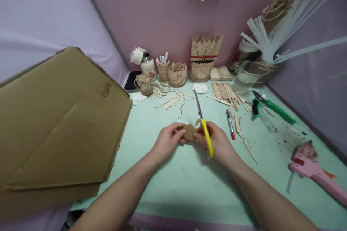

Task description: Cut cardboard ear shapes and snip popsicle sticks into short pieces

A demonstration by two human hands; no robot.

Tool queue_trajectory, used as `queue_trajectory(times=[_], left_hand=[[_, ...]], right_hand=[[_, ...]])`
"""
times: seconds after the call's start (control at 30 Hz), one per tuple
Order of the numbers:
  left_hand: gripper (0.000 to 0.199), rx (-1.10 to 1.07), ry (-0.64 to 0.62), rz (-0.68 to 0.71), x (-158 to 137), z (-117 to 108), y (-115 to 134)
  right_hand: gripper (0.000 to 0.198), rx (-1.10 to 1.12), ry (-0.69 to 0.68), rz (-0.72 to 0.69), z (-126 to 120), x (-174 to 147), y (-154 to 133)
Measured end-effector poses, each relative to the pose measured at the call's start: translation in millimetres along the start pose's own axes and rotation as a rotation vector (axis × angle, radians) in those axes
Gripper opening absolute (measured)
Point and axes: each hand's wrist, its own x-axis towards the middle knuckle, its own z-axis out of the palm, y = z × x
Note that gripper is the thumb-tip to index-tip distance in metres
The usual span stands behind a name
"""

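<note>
left fingers (180,135): clamped on cardboard piece (189,132)
right fingers (199,138): clamped on cardboard piece, scissors (206,135) too
marker (230,124): right of cardboard piece

A pale green bench (173,187) carries a ball of twine (146,90), scattered wooden slivers (171,103), a white disc (201,87), craft sticks (223,91), a red-and-grey marker (230,125), green-handled pruners (281,111) and a pink glue gun (314,171); toward its back stand a cream bottle (148,68) and a clear cup (245,79).

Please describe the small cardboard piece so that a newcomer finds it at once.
Find the pale green table. Near its middle, the left hand and right hand hold the cardboard piece: small and roughly rounded, unlike the large cardboard at left.
</note>
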Motion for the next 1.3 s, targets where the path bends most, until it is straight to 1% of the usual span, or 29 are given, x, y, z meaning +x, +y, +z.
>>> queue_trajectory(times=[0.07, 0.1, 0.13, 0.2, 0.3, 0.47, 0.6, 0.7, 0.8, 0.9, 1.0, 1.13, 1.2, 1.3], left_hand=[[0.025, 0.232, 0.107, 0.14, 0.6, -2.6, -2.0], [0.027, 0.351, 0.139, 0.208, 1.0, -2.9, -3.6], [0.031, 0.456, 0.145, 0.259, 1.4, -2.5, -5.3], [0.04, 0.598, 0.093, 0.29, 2.2, 0.6, -8.7], [0.048, 0.659, 0.029, 0.246, 2.6, 7.0, -10.7], [0.05, 0.603, 0.042, 0.167, 1.2, 8.2, -7.1], [0.045, 0.536, 0.066, 0.189, 2.0, 3.5, -6.9], [0.049, 0.424, 0.08, 0.201, 3.7, 1.1, -7.6], [0.059, 0.226, 0.034, 0.123, 4.0, 0.8, -6.3], [0.062, 0.057, -0.032, 0.036, 1.8, 2.0, -2.7], [0.062, -0.042, -0.07, 0.02, -1.0, 3.4, 0.9], [0.05, -0.048, -0.112, 0.034, -3.7, 4.9, 3.1], [0.045, -0.028, -0.098, 0.04, -4.4, 5.7, 3.5], [0.045, -0.069, -0.059, 0.012, -4.3, 6.4, 4.2]], right_hand=[[0.021, -0.006, 0.043, 0.013, -4.2, 2.8, -0.8], [0.022, -0.007, 0.064, 0.018, -6.4, 4.3, -0.8], [0.023, -0.007, 0.081, 0.021, -8.4, 5.7, -0.4], [0.024, -0.006, 0.1, 0.027, -11.0, 7.9, 0.9], [0.024, -0.008, 0.099, 0.033, -11.3, 9.5, 3.5], [0.023, 0.006, 0.067, 0.038, -8.8, 8.8, 4.6], [0.023, 0.033, 0.007, 0.047, -7.7, 5.9, -1.0], [0.024, 0.049, -0.023, 0.059, -7.0, 4.3, -5.9], [0.025, 0.068, -0.045, 0.074, -6.6, 3.7, -8.4], [0.026, 0.076, -0.057, 0.083, -6.5, 3.7, -8.5], [0.028, 0.066, -0.057, 0.081, -6.4, 3.6, -8.0], [0.032, 0.048, -0.053, 0.071, -6.0, 3.1, -7.4], [0.033, 0.029, -0.055, 0.061, -5.9, 3.1, -5.8], [0.033, 0.001, -0.061, 0.041, -6.0, 3.8, -1.2]])
